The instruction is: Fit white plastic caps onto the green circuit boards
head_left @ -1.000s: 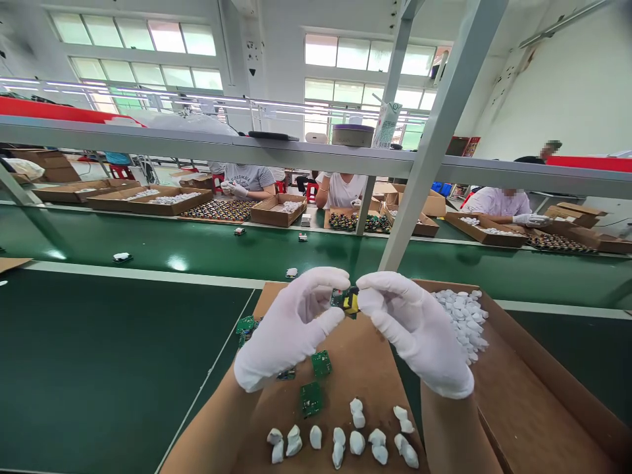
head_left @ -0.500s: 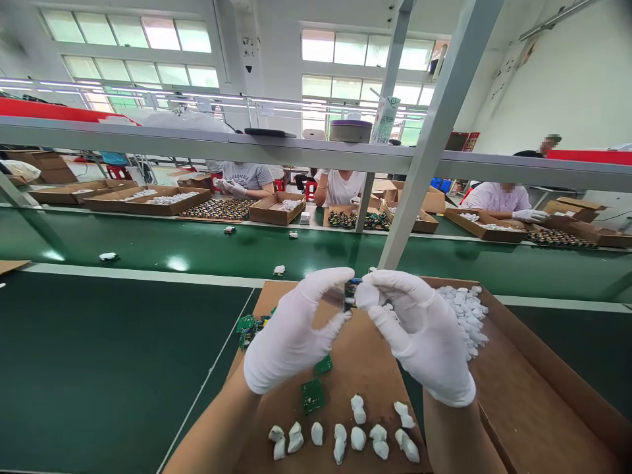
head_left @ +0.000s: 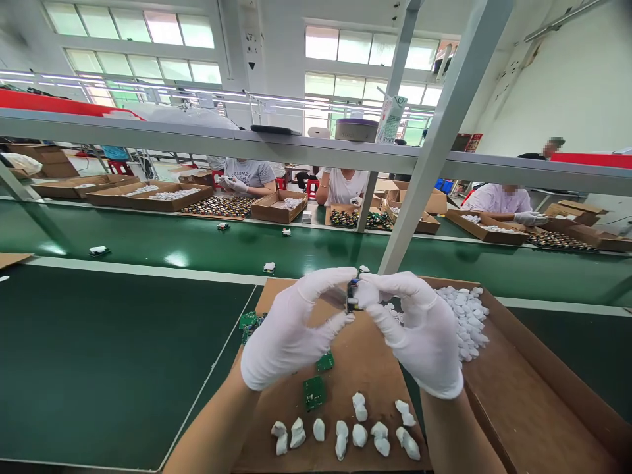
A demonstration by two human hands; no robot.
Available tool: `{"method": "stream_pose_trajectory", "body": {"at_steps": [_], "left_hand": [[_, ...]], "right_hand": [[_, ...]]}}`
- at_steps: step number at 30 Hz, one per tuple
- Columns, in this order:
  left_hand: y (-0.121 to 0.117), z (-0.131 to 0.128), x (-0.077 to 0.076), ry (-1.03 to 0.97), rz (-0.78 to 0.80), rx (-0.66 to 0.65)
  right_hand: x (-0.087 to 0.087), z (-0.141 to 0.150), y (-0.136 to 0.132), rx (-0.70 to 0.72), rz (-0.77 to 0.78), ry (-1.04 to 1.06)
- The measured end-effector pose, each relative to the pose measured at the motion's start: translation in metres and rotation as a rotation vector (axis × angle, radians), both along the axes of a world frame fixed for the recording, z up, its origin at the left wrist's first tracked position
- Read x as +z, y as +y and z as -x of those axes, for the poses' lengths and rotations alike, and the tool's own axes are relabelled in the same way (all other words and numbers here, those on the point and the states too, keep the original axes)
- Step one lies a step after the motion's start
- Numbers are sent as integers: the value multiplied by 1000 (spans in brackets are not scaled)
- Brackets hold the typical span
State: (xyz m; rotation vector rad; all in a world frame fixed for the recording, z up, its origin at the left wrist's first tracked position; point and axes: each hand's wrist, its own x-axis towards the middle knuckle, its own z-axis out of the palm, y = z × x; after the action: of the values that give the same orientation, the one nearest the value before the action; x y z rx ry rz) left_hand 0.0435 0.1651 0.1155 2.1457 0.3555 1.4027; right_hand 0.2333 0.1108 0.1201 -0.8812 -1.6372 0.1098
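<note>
Both my hands wear white gloves and meet above a flat cardboard sheet (head_left: 365, 368). My left hand (head_left: 291, 332) pinches a small dark circuit part (head_left: 352, 294) between thumb and forefinger. My right hand (head_left: 419, 329) grips the same part from the right, fingers closed. Below the hands lie loose green circuit boards (head_left: 313, 392) and two rows of small white plastic pieces (head_left: 345, 434). A heap of white plastic pieces (head_left: 464, 316) sits just right of my right hand.
A green conveyor belt (head_left: 197, 247) runs across beyond the cardboard, carrying small white units (head_left: 269, 266). A grey slanted post (head_left: 434, 138) and shelf rail stand in front. Other people sit at cardboard boxes (head_left: 276, 210) across the belt. A dark green mat (head_left: 99, 355) lies left.
The part between my fingers has been turned edge-on; its yellow and green faces no longer show. My hands stayed close together. The white units on the belt drifted left.
</note>
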Motion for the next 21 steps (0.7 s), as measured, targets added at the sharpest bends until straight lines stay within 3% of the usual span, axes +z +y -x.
{"method": "stream_pose_trajectory", "body": {"at_steps": [4,9,12,15,17,21], "left_hand": [[-9,-5,2,-163,159,-133],[-4,1,8,-244,371,-457],[-1,8,12,-168,544,-416],[-5,8,20,167,672,-317],[-11,7,25,317,721,-355],[-19,4,26,182,792,-524]], "right_hand": [[1,-1,8,89,-226,-119],[5,-5,0,70,-252,-126],[5,-5,-10,-26,-160,-243],[4,-4,-16,-105,-144,-420],[3,-2,-15,-132,-176,-461],[2,0,-7,-15,-304,-413]]}}
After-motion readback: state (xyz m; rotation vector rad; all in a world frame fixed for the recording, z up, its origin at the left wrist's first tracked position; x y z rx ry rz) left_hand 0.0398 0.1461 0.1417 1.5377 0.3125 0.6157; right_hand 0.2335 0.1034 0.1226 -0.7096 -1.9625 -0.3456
